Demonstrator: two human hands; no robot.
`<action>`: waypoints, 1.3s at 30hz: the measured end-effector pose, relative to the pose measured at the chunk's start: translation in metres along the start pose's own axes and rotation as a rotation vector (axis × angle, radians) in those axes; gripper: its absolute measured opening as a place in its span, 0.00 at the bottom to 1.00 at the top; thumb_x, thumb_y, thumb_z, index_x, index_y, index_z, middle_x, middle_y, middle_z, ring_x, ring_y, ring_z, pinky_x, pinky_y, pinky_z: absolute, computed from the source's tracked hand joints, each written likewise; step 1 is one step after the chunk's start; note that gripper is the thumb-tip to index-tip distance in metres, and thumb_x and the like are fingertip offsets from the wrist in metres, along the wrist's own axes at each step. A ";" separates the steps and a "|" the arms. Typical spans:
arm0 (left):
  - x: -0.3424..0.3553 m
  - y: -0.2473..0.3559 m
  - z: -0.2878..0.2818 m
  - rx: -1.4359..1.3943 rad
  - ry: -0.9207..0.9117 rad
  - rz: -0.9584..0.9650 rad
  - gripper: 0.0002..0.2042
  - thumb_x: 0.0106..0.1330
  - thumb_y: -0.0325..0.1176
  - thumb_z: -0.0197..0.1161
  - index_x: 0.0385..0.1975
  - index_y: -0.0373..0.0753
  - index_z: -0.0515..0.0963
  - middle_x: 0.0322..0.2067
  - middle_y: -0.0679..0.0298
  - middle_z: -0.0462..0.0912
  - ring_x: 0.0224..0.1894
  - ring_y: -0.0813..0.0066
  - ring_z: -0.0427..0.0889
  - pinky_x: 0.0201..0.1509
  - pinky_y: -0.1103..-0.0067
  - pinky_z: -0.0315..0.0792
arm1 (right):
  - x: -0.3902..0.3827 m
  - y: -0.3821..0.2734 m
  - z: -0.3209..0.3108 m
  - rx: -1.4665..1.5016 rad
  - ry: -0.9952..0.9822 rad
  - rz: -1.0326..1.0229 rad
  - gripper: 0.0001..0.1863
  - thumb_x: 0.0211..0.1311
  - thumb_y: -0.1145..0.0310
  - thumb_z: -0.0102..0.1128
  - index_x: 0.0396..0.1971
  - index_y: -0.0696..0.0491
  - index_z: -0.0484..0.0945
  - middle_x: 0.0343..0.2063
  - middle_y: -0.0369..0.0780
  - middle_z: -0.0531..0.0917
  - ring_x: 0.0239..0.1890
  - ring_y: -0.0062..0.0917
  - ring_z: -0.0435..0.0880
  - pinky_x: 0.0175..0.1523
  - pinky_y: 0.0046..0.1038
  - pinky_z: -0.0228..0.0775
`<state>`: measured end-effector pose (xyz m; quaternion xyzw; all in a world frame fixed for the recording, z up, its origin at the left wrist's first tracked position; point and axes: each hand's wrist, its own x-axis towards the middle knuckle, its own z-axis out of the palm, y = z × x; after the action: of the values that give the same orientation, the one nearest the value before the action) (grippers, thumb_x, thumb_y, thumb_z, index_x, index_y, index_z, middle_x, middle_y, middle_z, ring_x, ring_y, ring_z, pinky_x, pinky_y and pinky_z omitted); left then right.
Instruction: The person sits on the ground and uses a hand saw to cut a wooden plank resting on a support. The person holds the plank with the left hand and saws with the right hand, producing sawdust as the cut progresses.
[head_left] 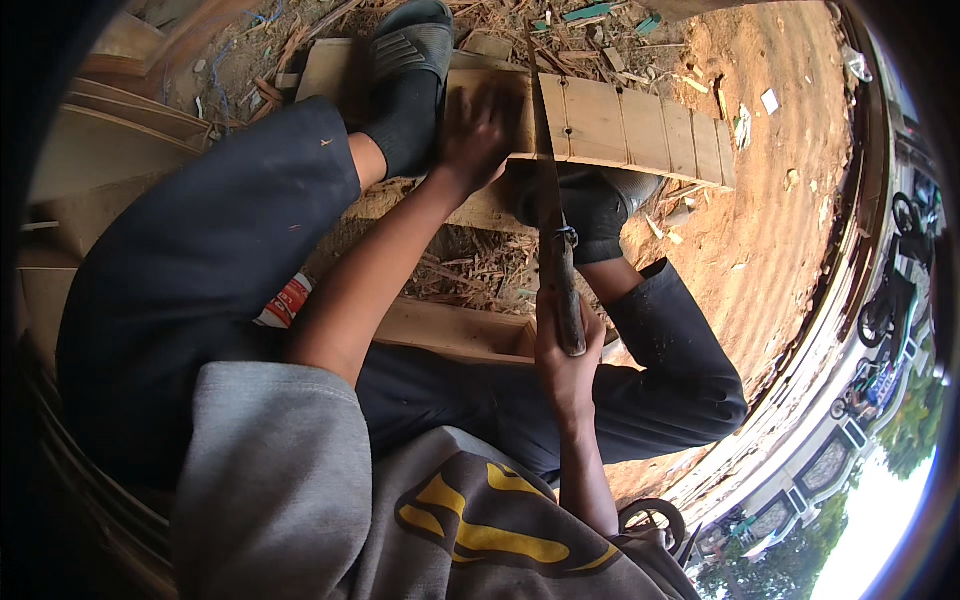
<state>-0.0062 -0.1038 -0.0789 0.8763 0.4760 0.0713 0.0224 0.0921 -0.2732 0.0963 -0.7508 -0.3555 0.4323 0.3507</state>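
My left hand (478, 135) grips the pale wooden board (645, 128) near its left part, beside my sandalled left foot (400, 75), fingers on top and thumb by the near edge. The board has several crosswise lines and dark holes. My right hand (565, 365) is closed round the worn handle of a long handsaw (550, 185), whose narrow blade runs away from me across the board, just right of my left hand. Part of my right foot (600, 215) shows beneath the board, and some of its sandal is hidden.
Wood panels (130, 120) lie at left. A red-and-white item (285, 300) sits by my left leg, a wooden frame (450, 325) behind my legs. Wood scraps (470, 275) litter the ground. A rough wooden surface (760, 250) spreads right, with motorcycles (885, 310) beyond its edge.
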 end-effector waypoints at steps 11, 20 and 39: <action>-0.001 -0.006 0.005 0.005 0.028 0.001 0.38 0.45 0.34 0.65 0.60 0.32 0.61 0.59 0.49 0.65 0.65 0.53 0.59 0.63 0.46 0.50 | 0.015 0.010 0.008 0.026 0.033 -0.019 0.11 0.62 0.68 0.55 0.24 0.60 0.71 0.15 0.31 0.69 0.20 0.11 0.63 0.24 0.21 0.58; 0.003 0.000 0.013 0.046 0.039 0.010 0.39 0.46 0.38 0.65 0.62 0.35 0.59 0.59 0.52 0.65 0.62 0.55 0.62 0.61 0.47 0.53 | 0.068 -0.005 0.021 -0.032 -0.027 -0.030 0.11 0.63 0.68 0.54 0.28 0.61 0.74 0.15 0.31 0.69 0.20 0.11 0.65 0.25 0.20 0.59; 0.002 0.001 -0.002 -0.050 -0.010 -0.013 0.41 0.44 0.36 0.65 0.62 0.32 0.58 0.60 0.49 0.63 0.66 0.55 0.56 0.67 0.52 0.46 | -0.009 0.010 -0.002 -0.049 0.019 0.013 0.10 0.62 0.69 0.53 0.24 0.60 0.72 0.15 0.31 0.67 0.21 0.11 0.63 0.25 0.21 0.57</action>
<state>-0.0050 -0.1030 -0.0765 0.8728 0.4795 0.0784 0.0470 0.0928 -0.2868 0.0921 -0.7654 -0.3578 0.4188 0.3328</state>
